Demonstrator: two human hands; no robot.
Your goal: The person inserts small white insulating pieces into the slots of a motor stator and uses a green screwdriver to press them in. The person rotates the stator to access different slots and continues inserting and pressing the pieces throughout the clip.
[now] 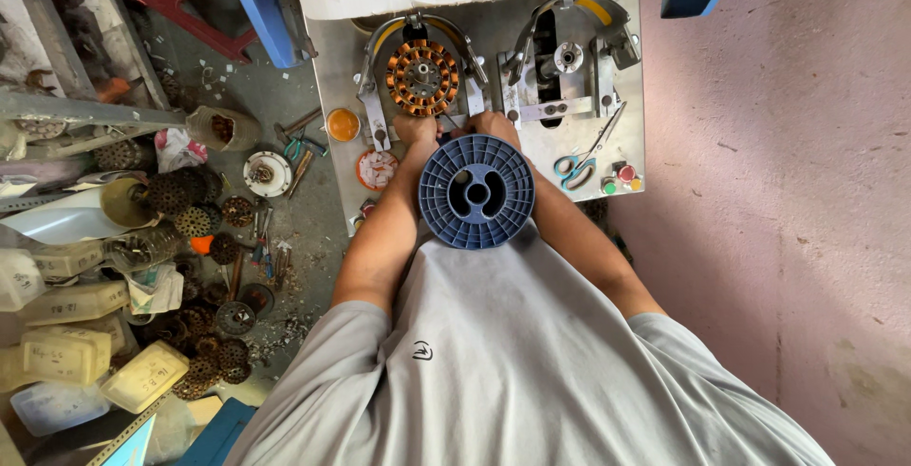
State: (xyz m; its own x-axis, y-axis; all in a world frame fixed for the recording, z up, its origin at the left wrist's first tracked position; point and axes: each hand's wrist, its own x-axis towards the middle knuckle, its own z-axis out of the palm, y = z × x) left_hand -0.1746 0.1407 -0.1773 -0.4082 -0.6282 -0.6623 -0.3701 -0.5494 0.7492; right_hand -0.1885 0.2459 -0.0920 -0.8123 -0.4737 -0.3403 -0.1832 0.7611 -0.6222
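A round stator [422, 77] wound with copper-coloured wire sits in the left clamp of a metal winding fixture [607, 134]. My left hand [416, 128] and my right hand [493, 125] meet just below it, fingers pinched together near its lower edge; what they pinch is too small to tell. A blue plastic spool [476, 191] stands between my forearms and hides part of both wrists.
A second, empty clamp [567, 58] is at the right of the fixture. Blue-handled scissors [573, 166] lie near small coloured buttons [621, 178]. An orange lid [342, 124] and a round disc [377, 169] lie at the left. Several stators [195, 214], tools and plastic containers [66, 352] cover the floor at left.
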